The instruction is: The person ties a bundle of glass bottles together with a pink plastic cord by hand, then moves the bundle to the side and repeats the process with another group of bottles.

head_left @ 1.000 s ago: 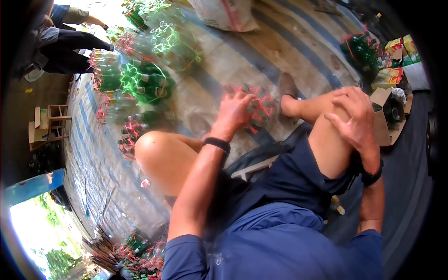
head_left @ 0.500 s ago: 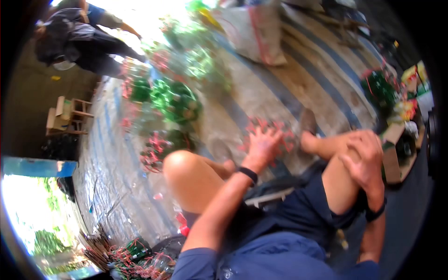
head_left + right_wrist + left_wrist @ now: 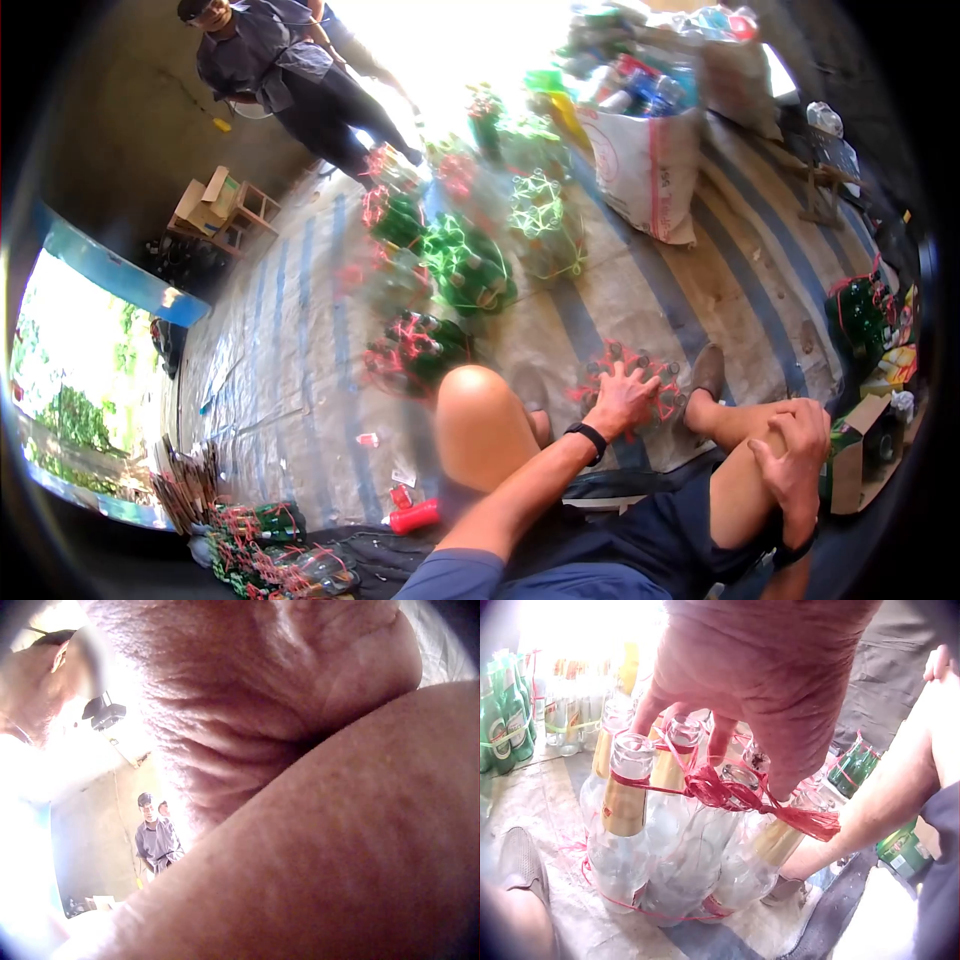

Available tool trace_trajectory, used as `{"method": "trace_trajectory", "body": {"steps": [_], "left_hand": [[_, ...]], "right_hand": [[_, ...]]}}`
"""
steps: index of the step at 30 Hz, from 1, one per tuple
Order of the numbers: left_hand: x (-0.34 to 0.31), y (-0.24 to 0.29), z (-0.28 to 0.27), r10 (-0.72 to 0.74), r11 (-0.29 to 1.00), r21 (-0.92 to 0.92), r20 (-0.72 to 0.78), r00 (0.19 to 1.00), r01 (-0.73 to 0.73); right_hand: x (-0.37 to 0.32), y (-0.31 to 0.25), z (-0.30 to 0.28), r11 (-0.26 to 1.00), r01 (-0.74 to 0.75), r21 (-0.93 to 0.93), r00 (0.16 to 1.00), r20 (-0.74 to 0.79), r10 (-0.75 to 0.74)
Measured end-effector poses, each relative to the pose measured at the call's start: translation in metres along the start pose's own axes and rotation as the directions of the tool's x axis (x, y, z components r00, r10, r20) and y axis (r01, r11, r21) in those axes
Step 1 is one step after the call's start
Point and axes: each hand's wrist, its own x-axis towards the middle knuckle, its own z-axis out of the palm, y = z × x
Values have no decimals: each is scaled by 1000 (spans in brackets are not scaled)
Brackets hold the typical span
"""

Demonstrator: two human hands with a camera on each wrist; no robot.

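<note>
A bundle of clear glass bottles (image 3: 682, 862) with gold neck labels stands upright on the floor between my feet. Red plastic string (image 3: 712, 786) is knotted across the necks, and another strand runs round the bodies lower down. My left hand (image 3: 625, 398) rests on top of this bundle, its fingers spread and reaching down among the necks; some fingertips are hidden behind the bottles in the left wrist view. My right hand (image 3: 790, 445) lies over my right knee with nothing in it. In the right wrist view the palm (image 3: 255, 705) presses against the bare leg (image 3: 322, 847).
Tied bundles of green bottles (image 3: 465, 265) and clear bottles stand ahead on the striped sheet (image 3: 300, 330). A white sack (image 3: 640, 175) full of containers is beyond. An open carton (image 3: 860, 455) sits by my right knee. A person (image 3: 280, 65) stands at the back left.
The head view has tilted up and turned left, bringing the full sack and the standing person into sight. My left hand stays on the bottle bundle and my right hand on the knee.
</note>
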Motion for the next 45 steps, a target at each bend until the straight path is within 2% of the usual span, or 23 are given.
{"method": "trace_trajectory", "body": {"steps": [2,4,9,12,16,22,24,28,31,33,45], "left_hand": [[1,2,-8,3,1000,-12,74,997,-2],[4,1,-10,-13,1000,-17,60,998,14],[5,3,-21,2,1000,-10,161,987,0],[6,4,-12,-15,999,-49,85,996,20],[9,3,-4,-35,994,-97,61,998,41],[11,1,4,-5,992,-126,-25,1000,2],[12,-1,8,2,995,-95,-111,994,-12],[13,-3,10,14,993,-113,-102,995,-25],[13,-3,9,14,994,-111,-103,995,-25],[12,-4,10,39,994,-98,-163,986,-55],[18,-9,7,65,990,-119,-67,996,-72]], "right_hand": [[-1,1,1,1000,4,-2,1000,-6,-4],[-1,2,2,1000,9,-3,1000,-7,-9],[-2,4,5,1000,22,-4,1000,-14,-22],[-2,3,5,1000,14,-6,1000,-11,-14],[-1,3,5,1000,7,-12,1000,-3,-7],[1,2,3,1000,4,0,1000,6,-4],[1,2,4,1000,9,-4,1000,4,-9],[5,-3,0,998,57,-16,998,-9,-57],[3,-2,1,1000,24,-4,1000,4,-24],[2,-2,1,1000,24,-7,1000,5,-24],[5,-6,1,1000,10,-21,1000,12,-10]]}}
